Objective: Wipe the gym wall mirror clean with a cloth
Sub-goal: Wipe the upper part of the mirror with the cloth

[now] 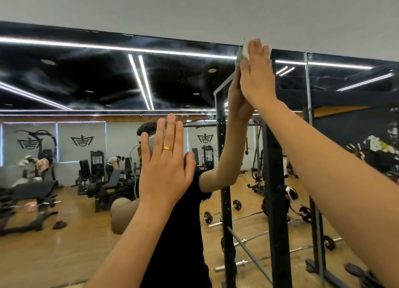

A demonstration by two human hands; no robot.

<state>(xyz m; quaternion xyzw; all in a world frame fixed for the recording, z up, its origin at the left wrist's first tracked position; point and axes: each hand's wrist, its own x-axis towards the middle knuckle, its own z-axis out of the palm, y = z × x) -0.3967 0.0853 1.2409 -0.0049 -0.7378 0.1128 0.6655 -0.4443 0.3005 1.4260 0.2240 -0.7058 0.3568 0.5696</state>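
Left hand (165, 169) is laid flat and empty on the mirror (86, 82), while the cloth (245, 49) is pressed under the flat right hand (257, 78) at the mirror's top edge; hazy smears are seen, so wiping is judged unfinished.

A white cloth (245, 50) is pressed under the right hand (258, 78) against the top edge of the wall mirror (177, 86); hazy smears (28, 77) are seen leftward.
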